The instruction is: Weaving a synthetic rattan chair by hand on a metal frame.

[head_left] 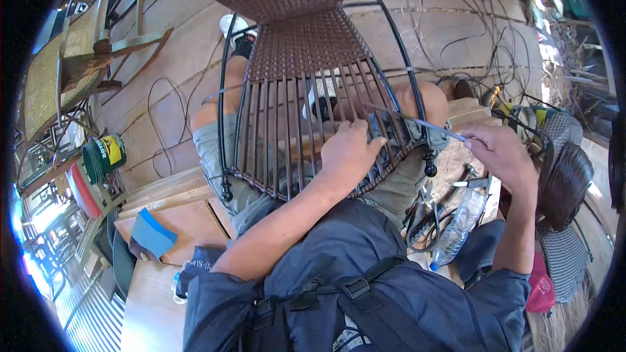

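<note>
A chair with a black metal frame point(409, 72) and brown woven wicker point(306, 42) lies across my lap. Toward me, its seat turns into bare lengthwise brown strips point(287, 137) with gaps between them. My left hand point(349, 151) is on these strips right of the middle, its fingers bent down around them and its thumb apart; the fingertips are partly hidden. Off the chair's right side, my right hand point(497, 153) pinches the end of a long thin flat strip point(430, 126). That strip reaches left over the frame to the seat strips; its far end is hard to make out.
A clear plastic bottle point(459, 229), a hammer point(467, 173) and pliers point(424, 203) lie at my right. Loose cord point(469, 39) tangles over the floor beyond. Left are a green bucket point(104, 158), a blue pad point(154, 234) and a cane-panelled chair point(72, 72).
</note>
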Demonstrator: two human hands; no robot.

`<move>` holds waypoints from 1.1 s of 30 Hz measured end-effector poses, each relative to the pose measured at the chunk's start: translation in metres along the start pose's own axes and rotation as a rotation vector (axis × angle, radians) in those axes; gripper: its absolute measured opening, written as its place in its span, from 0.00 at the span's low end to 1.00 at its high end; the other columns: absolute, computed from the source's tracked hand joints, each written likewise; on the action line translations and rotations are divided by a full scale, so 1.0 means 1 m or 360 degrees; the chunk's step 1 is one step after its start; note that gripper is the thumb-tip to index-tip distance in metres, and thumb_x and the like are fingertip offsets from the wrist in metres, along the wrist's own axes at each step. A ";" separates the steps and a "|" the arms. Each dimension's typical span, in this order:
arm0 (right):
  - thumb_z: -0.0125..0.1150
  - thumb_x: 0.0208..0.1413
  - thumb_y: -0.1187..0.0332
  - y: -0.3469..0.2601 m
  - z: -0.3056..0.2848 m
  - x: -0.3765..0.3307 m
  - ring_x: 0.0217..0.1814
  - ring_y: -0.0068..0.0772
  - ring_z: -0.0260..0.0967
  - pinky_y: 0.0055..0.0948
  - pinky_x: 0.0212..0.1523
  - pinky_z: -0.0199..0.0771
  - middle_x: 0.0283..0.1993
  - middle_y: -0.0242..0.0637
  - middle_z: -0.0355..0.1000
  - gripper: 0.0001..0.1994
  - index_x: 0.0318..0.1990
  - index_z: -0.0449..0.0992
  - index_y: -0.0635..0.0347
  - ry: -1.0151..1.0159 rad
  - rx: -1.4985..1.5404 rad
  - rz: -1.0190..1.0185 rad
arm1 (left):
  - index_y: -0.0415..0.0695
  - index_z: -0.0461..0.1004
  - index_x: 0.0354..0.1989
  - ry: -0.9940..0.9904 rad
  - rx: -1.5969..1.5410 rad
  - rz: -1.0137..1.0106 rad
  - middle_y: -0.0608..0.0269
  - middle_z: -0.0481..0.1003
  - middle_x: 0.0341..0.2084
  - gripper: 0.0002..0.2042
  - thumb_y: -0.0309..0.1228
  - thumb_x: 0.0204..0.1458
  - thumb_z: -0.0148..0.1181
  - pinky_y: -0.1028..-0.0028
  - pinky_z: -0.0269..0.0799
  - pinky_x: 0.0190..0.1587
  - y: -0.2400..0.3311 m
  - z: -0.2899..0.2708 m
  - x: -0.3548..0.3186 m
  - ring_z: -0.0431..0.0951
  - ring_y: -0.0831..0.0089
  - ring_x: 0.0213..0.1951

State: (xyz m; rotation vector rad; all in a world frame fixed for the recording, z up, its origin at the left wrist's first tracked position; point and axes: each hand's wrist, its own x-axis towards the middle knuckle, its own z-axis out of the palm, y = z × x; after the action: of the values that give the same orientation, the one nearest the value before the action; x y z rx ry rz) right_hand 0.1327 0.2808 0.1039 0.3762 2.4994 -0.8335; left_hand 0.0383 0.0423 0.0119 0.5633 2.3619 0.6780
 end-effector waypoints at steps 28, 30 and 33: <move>0.55 0.49 0.67 0.025 0.039 0.050 0.27 0.42 0.67 0.32 0.31 0.65 0.25 0.45 0.68 0.09 0.33 0.72 0.64 -0.0112 0.0289 -0.0123 | 0.35 0.66 0.34 -0.0182 -0.0219 -0.0512 0.47 0.71 0.28 0.19 0.38 0.41 0.62 0.62 0.67 0.37 -0.023 -0.016 -0.001 0.72 0.53 0.34; 0.54 0.50 0.68 0.014 0.045 0.052 0.28 0.42 0.67 0.31 0.31 0.65 0.25 0.45 0.68 0.08 0.33 0.72 0.65 -0.0183 0.0382 -0.0082 | 0.35 0.66 0.32 -0.0211 -0.0240 -0.0450 0.48 0.71 0.25 0.19 0.38 0.41 0.63 0.64 0.67 0.36 -0.030 -0.022 -0.009 0.72 0.54 0.30; 0.54 0.50 0.71 0.017 0.042 0.054 0.24 0.21 0.64 0.23 0.28 0.63 0.20 0.32 0.65 0.06 0.31 0.71 0.65 -0.0113 0.0387 -0.0073 | 0.35 0.66 0.33 0.0251 0.0159 -0.0197 0.48 0.71 0.26 0.20 0.39 0.40 0.64 0.63 0.66 0.36 -0.041 -0.026 -0.014 0.72 0.52 0.31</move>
State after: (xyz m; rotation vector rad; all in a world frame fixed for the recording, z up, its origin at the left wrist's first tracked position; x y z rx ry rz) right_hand 0.1088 0.2738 0.0381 0.3644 2.3550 -1.1537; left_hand 0.0225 -0.0055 0.0119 0.4150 2.5650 0.5698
